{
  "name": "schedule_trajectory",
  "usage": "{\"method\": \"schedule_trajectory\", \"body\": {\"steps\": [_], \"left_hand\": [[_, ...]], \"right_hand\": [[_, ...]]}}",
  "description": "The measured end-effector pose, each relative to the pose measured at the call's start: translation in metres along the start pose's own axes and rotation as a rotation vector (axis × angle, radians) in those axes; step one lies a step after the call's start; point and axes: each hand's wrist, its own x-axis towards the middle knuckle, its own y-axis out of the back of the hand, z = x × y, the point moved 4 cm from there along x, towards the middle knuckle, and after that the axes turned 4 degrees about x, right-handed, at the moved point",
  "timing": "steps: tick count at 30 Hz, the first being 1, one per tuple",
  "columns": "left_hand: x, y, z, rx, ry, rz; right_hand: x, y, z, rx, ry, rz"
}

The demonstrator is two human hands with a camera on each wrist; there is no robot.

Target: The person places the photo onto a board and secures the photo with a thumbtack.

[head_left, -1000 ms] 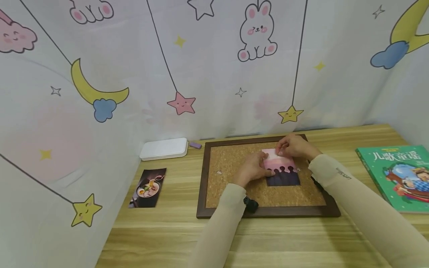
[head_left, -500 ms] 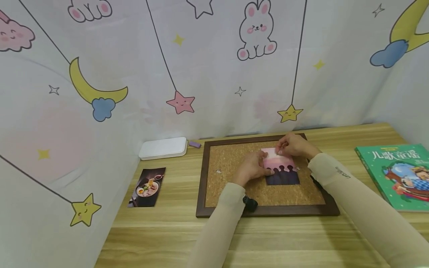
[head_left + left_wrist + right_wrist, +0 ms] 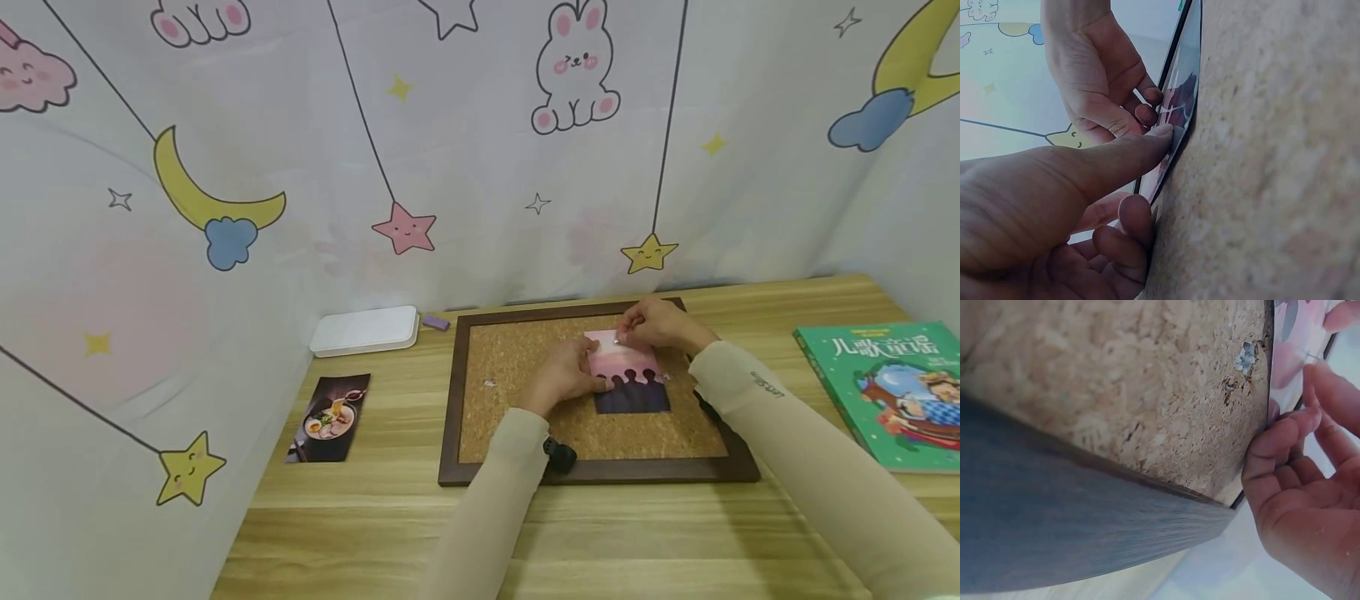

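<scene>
The fingers of the right hand (image 3: 663, 325) pinch a thin pin (image 3: 1311, 357) at the upper part of a pink-and-dark photo (image 3: 628, 367); those of the left hand (image 3: 558, 375) press along its left side. The photo lies over a framed cork board (image 3: 540, 433) on the table (image 3: 360, 533) — likely light, bendy, slick and easily creased, so best steadied by its edges. Lettering (image 3: 767, 388) on the right sleeve (image 3: 795, 442) seems to read "Let's Slim" — farther right, a green book (image 3: 885, 392) is titled "儿歌童谣".

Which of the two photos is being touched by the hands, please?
The pink-and-dark photo over the corkboard; the noodle-bowl photo lies untouched on the table.
</scene>
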Motion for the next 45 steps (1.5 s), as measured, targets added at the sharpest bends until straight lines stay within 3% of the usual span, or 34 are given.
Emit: {"method": "schedule_trajectory", "body": {"steps": [21,31,45], "left_hand": [[0.0,0.0,0.0,0.03,-0.014,0.006],[-0.001,0.0,0.001,0.052,-0.022,0.015],[0.0,0.002,0.001,0.081,-0.021,0.01]], "right_hand": [[0.008,-0.004,0.003,-0.071,-0.05,0.037],[0.001,-0.003,-0.002,-0.106,-0.057,0.068],[-0.004,-0.004,-0.008,-0.103,-0.006,0.08]]}}
